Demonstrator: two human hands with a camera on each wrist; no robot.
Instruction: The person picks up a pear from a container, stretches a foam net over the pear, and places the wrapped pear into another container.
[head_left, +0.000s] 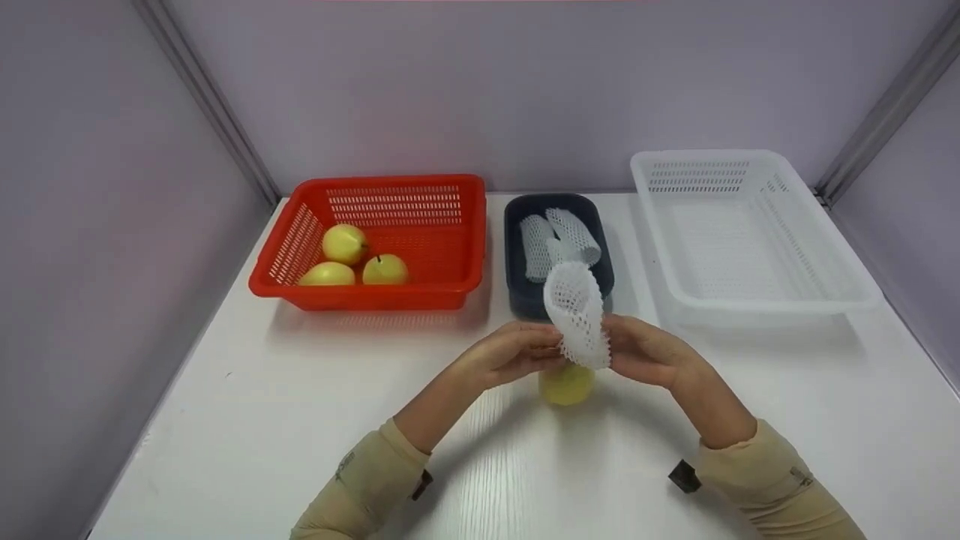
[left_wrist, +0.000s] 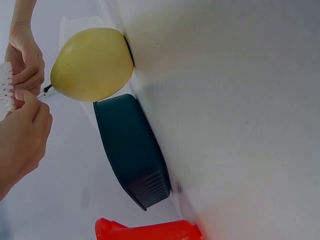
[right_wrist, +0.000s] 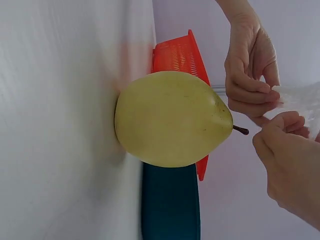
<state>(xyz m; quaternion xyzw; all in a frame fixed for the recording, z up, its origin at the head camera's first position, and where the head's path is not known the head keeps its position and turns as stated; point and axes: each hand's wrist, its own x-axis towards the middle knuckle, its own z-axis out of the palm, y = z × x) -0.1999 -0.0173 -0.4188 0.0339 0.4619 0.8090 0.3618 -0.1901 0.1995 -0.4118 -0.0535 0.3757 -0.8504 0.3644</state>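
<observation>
Foam net (head_left: pixel 586 330): 1 piece, white mesh, held up over the loose pear; its upper end gapes toward the head camera.
Left hand (head_left: pixel 517 352): fingers curled, pinching the net near its lower edge, from the left.
Right hand (head_left: pixel 649 351): fingers curled, pinching the same end from the right, opposite the left hand.
Loose pear (head_left: pixel 567 386): 1, yellow, bare, upright on the white table (head_left: pixel 300 420); stem up, close below the fingers in both wrist views.
Red basket (head_left: pixel 397 298): at left, with 3 bare pears (head_left: pixel 345 244) gathered toward its left side.
Dark box (head_left: pixel 529 307): beyond the hands, between the 2 baskets; contains spare nets (head_left: pixel 574 234), apparently 3, partly overlapping.
White basket (head_left: pixel 780 307): at right, perforated walls, well apart from the pear.
Step in hand: judged to be opening the net's lower end for fitting; the pear is not yet covered.
Next move: seems to call for spreading that end with 2 hands, centring it over the stem and drawing it evenly down the pear, gently enough that the fruit stays upright.
</observation>
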